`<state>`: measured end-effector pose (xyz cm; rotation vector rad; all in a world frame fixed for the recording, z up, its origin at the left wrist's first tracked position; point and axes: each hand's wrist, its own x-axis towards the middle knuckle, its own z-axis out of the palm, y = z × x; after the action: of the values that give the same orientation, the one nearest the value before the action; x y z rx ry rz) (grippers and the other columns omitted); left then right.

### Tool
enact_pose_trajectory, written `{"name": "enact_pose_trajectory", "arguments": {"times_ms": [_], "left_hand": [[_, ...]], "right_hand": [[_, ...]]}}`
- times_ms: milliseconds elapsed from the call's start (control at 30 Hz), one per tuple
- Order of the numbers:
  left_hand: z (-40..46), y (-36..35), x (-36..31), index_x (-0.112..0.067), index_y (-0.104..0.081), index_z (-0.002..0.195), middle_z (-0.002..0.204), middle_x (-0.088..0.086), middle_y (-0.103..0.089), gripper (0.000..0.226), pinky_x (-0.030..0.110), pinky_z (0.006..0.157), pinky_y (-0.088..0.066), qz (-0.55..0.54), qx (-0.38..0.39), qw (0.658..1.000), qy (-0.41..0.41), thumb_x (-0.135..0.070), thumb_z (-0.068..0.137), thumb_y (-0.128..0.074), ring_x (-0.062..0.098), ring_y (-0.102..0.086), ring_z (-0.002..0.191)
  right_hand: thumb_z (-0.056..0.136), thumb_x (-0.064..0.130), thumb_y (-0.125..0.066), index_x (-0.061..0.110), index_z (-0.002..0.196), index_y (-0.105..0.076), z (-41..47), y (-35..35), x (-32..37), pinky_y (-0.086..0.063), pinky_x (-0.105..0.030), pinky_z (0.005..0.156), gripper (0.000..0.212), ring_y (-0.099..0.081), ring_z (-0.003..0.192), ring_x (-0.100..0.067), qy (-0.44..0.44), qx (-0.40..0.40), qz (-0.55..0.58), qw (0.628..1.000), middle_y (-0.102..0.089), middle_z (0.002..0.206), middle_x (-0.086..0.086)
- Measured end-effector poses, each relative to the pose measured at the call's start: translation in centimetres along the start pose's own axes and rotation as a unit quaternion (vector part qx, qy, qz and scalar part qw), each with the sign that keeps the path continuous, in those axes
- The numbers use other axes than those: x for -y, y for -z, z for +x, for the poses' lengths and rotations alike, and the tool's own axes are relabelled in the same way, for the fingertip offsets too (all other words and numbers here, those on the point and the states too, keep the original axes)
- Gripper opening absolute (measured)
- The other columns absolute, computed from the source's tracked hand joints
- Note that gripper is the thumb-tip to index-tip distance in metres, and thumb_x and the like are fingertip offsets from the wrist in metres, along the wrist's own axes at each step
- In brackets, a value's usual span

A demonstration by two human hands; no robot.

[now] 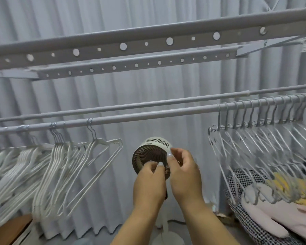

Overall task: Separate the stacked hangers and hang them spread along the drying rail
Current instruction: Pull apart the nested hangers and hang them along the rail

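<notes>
Hangers [48,167] are bunched at the rail's [148,113] left, others spread at its right. Left hand [149,184] and right hand [183,175] are pinched together mid-frame before a fan [151,154]; what is held cannot be told.

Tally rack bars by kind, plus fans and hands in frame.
Perforated flat bars: 2
Round rails: 2
Fan: 1
Hands: 2 (left hand, right hand)
Total: 7
Hangers: too blurred to count.

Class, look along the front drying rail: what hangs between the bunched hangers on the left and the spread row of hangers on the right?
Nothing: in the head view that stretch of the front rail is bare between the bunched hangers and the spread hangers. Below it, both hands meet before a small fan.
</notes>
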<state>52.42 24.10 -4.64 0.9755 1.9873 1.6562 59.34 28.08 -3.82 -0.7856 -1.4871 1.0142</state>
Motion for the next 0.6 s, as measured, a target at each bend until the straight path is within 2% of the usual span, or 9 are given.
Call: {"name": "enact_pose_trajectory", "arguments": {"times_ms": [100, 167, 233, 333, 433, 500, 533, 600], "left_hand": [[0.2, 2.9, 0.6, -0.032, -0.062, 0.095, 0.090, -0.009, -0.071, 0.033, 0.049, 0.081, -0.058, 0.001, -0.036, 0.999, 0.007, -0.055, 0.078, -0.046, 0.018, -0.069, 0.086], [0.4, 4.8, 1.3, -0.032, -0.061, 0.093, 0.089, -0.009, -0.070, 0.026, 0.048, 0.080, -0.058, 0.013, -0.063, 0.998, 0.003, -0.051, 0.083, -0.049, 0.016, -0.068, 0.085], [0.6, 6.7, 1.8, -0.030, -0.061, 0.100, 0.091, -0.009, -0.068, 0.020, 0.045, 0.082, -0.057, 0.030, -0.099, 0.995, -0.008, -0.043, 0.090, -0.050, 0.015, -0.065, 0.088], [0.7, 10.0, 2.3, -0.026, -0.062, 0.110, 0.107, -0.007, -0.063, 0.022, 0.037, 0.089, -0.050, 0.075, -0.176, 0.981, -0.031, -0.032, 0.093, -0.050, 0.014, -0.058, 0.098], [0.6, 13.4, 2.4, -0.022, -0.061, 0.118, 0.120, -0.004, -0.055, 0.026, 0.039, 0.100, -0.041, 0.113, -0.247, 0.961, -0.049, -0.025, 0.095, -0.049, 0.018, -0.049, 0.114], [1.1, 15.5, 2.8, -0.020, -0.059, 0.124, 0.129, -0.002, -0.053, 0.032, 0.040, 0.105, -0.036, 0.139, -0.267, 0.953, -0.037, -0.025, 0.095, -0.047, 0.020, -0.044, 0.123], [1.6, 16.5, 3.1, -0.020, -0.057, 0.129, 0.133, 0.000, -0.052, 0.036, 0.041, 0.107, -0.036, 0.151, -0.263, 0.953, -0.022, -0.026, 0.095, -0.046, 0.021, -0.044, 0.125], [2.7, 17.9, 3.7, -0.020, -0.051, 0.138, 0.139, 0.003, -0.052, 0.043, 0.043, 0.107, -0.037, 0.162, -0.234, 0.958, 0.018, -0.030, 0.097, -0.043, 0.024, -0.046, 0.127]], "right_hand": [[0.094, 0.025, -0.056, 0.031, 0.099, -0.057, -0.6, -3.0, 0.0, -0.043, -0.010, 0.070, 0.008, -0.059, 0.090, 0.001, -0.010, 0.033, 0.021, 0.999, -0.062, 0.095, 0.018], [0.093, 0.026, -0.056, 0.028, 0.100, -0.060, -1.1, -5.0, -0.1, -0.048, -0.017, 0.075, 0.008, -0.061, 0.091, -0.003, -0.027, 0.058, 0.040, 0.997, -0.064, 0.096, 0.013], [0.093, 0.028, -0.056, 0.026, 0.101, -0.061, -1.7, -7.0, -0.2, -0.051, -0.025, 0.079, 0.009, -0.062, 0.093, -0.007, -0.048, 0.090, 0.054, 0.993, -0.065, 0.099, 0.009], [0.093, 0.026, -0.057, 0.027, 0.094, -0.060, -2.4, -10.1, -0.6, -0.047, -0.023, 0.076, 0.004, -0.060, 0.089, -0.007, -0.089, 0.145, 0.076, 0.982, -0.065, 0.093, 0.009], [0.091, 0.027, -0.058, 0.026, 0.088, -0.059, -2.9, -13.5, -1.4, -0.051, -0.035, 0.087, 0.003, -0.061, 0.092, -0.014, -0.132, 0.194, 0.071, 0.970, -0.066, 0.093, 0.004], [0.091, 0.028, -0.056, 0.024, 0.085, -0.059, -3.2, -15.9, -2.0, -0.051, -0.041, 0.089, 0.007, -0.062, 0.090, -0.019, -0.160, 0.227, 0.060, 0.959, -0.066, 0.091, 0.000], [0.090, 0.028, -0.056, 0.022, 0.080, -0.058, -3.3, -17.2, -2.2, -0.051, -0.042, 0.084, 0.011, -0.061, 0.084, -0.021, -0.177, 0.243, 0.061, 0.952, -0.064, 0.086, -0.002], [0.086, 0.027, -0.054, 0.017, 0.069, -0.053, -3.5, -19.6, -2.4, -0.045, -0.038, 0.065, 0.019, -0.051, 0.064, -0.019, -0.214, 0.277, 0.084, 0.933, -0.055, 0.072, -0.006]]}}
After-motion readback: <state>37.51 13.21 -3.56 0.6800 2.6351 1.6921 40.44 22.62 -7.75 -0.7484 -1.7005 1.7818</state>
